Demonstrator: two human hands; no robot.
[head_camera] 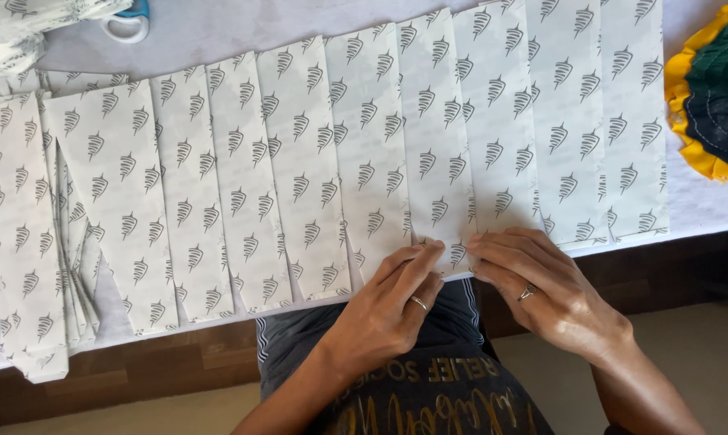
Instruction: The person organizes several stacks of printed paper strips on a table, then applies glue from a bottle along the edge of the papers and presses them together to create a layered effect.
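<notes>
Pinching at the near edge of the tabletop (219, 32), both hands work on one long sheet of white paper (428, 121) printed all over with small grey feather-like marks and folded into broad pleats that run from the far side toward the person. The left hand (384, 310) lies palm down with its fingers (420, 258) closed on the near end of one pleat, a ring showing on one of them; the right hand (541, 282) sits just beside it, its fingers (493, 246) likewise pressed shut on the same paper edge, fingertips of the two hands almost touching, and it too wears a ring. The pleated sheet covers most of the tabletop, its near ends reaching the front edge, which shows as a dark wooden strip. Toward the left edge the folds bunch up into a loose stack of narrower pleats (74, 242) overlapping one another. At the far left corner lies a pair of scissors with a blue handle (130, 18), next to more crumpled printed paper. At the right edge sits a round cloth piece (722, 89), dark green with a yellow ruffled border, partly out of view. Below the hands the person's dark shirt is visible
</notes>
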